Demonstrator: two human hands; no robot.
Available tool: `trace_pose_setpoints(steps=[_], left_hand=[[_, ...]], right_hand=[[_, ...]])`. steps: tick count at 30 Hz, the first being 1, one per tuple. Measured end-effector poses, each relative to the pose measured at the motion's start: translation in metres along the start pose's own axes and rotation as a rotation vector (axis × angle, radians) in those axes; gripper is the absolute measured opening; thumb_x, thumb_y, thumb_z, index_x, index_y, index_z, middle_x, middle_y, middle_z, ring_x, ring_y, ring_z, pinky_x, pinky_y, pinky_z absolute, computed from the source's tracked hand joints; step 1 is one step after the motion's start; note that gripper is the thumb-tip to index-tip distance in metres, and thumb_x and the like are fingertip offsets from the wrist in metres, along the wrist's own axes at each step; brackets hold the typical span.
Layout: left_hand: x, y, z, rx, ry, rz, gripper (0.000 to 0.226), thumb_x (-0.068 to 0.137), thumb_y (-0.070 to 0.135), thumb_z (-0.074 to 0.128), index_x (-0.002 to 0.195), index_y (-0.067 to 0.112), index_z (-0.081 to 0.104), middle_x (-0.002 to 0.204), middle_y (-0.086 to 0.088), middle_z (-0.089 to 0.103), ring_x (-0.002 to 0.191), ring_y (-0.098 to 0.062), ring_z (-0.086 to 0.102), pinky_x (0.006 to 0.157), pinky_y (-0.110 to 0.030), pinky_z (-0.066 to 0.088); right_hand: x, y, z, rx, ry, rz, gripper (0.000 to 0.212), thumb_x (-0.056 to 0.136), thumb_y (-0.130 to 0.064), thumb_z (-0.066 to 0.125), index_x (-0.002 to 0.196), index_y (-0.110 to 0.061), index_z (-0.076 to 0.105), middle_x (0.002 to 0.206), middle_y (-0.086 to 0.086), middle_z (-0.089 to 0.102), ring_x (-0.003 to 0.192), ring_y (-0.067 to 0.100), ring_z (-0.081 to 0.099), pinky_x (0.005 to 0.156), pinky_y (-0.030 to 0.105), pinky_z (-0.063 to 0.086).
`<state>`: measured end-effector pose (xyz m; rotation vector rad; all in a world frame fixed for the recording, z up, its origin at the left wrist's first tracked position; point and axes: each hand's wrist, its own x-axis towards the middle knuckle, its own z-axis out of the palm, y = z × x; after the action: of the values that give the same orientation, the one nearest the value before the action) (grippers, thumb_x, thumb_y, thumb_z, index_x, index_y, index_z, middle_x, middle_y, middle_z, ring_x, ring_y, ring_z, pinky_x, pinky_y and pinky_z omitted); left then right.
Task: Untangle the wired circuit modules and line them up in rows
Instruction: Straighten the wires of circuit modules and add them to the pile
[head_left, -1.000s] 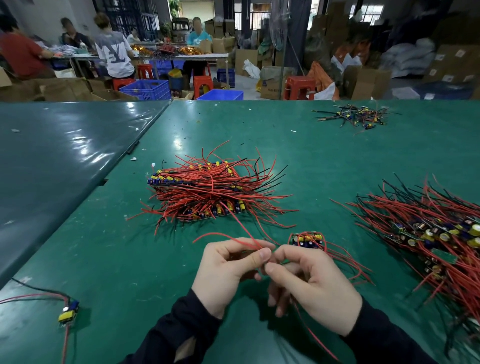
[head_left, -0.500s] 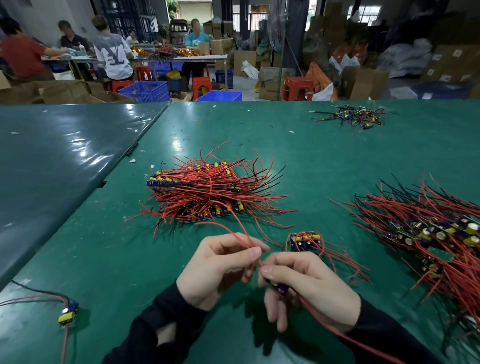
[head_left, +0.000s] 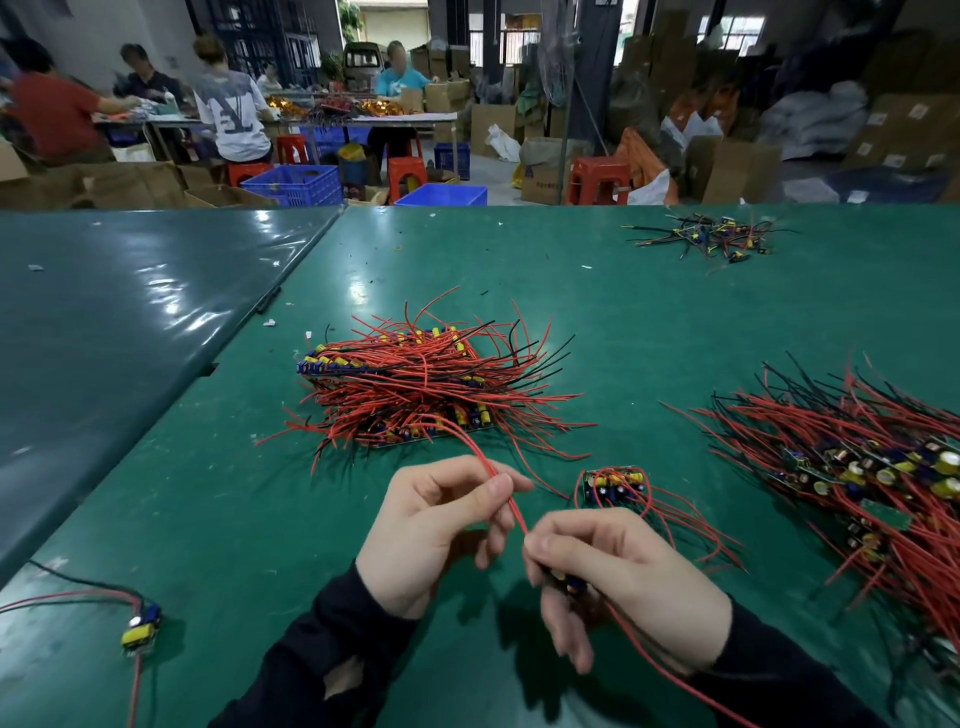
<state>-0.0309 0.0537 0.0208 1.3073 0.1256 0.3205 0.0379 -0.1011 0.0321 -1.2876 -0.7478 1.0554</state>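
Two hands above green table (head_left: 675, 322). Left hand (head_left: 431, 535) pinches red wire (head_left: 498, 483); right hand (head_left: 628, 582) grips its circuit module (head_left: 571, 583). Sorted pile (head_left: 415, 384) beyond.

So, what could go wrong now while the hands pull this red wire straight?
1. The red wire pinched by the left hand reaches toward the sorted pile; it may snag there and disturb the rows.
2. The right hand grips the module; a hard pull could strain the wire's joint.
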Motion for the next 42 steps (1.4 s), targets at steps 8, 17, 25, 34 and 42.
trace_pose_setpoints(steps=[8,17,25,34,42], left_hand=[[0.0,-0.013,0.006,0.308,0.215,0.107,0.014,0.085,-0.001,0.062,0.079,0.007,0.072,0.059,-0.006,0.062,0.044,-0.014,0.05,0.037,-0.021,0.036],[0.005,-0.018,0.0,0.407,0.285,0.101,0.023,0.088,-0.006,0.056,0.073,0.007,0.069,0.058,-0.002,0.062,0.044,-0.015,0.051,0.037,-0.016,0.035],[0.008,-0.009,-0.007,0.202,0.259,0.115,0.019,0.09,-0.007,0.049,0.079,-0.003,0.065,0.056,-0.001,0.059,0.037,-0.008,0.04,0.033,-0.015,0.028],[0.01,-0.007,-0.008,-0.013,0.213,-0.125,0.022,0.094,-0.002,0.041,0.096,-0.002,0.062,0.054,-0.001,0.05,0.035,-0.005,0.027,0.035,-0.009,0.021],[0.012,0.001,-0.021,-0.265,0.138,-0.279,0.026,0.085,0.014,0.047,0.1,-0.002,0.062,0.054,0.003,0.047,0.033,-0.001,0.025,0.03,-0.009,0.018]], right_hand=[[0.0,0.013,0.0,-0.336,0.143,-0.004,0.03,0.097,-0.016,0.049,0.068,-0.02,0.057,0.049,0.006,0.061,0.033,0.015,0.051,0.036,0.02,0.039],[0.0,0.016,0.005,-0.497,0.135,0.001,0.026,0.094,-0.021,0.05,0.069,-0.015,0.053,0.05,0.003,0.062,0.036,0.018,0.054,0.038,0.02,0.04],[0.0,0.016,0.006,-0.46,0.086,0.017,0.027,0.094,-0.019,0.05,0.068,-0.019,0.056,0.049,0.001,0.061,0.035,0.015,0.052,0.038,0.02,0.04],[0.001,0.017,0.005,-0.504,0.058,0.028,0.025,0.092,-0.022,0.05,0.069,-0.013,0.055,0.05,0.002,0.062,0.035,0.014,0.054,0.038,0.02,0.04],[0.001,0.019,0.005,-0.53,0.047,0.026,0.025,0.09,-0.024,0.05,0.068,-0.014,0.055,0.051,0.003,0.062,0.036,0.013,0.055,0.04,0.02,0.041]])
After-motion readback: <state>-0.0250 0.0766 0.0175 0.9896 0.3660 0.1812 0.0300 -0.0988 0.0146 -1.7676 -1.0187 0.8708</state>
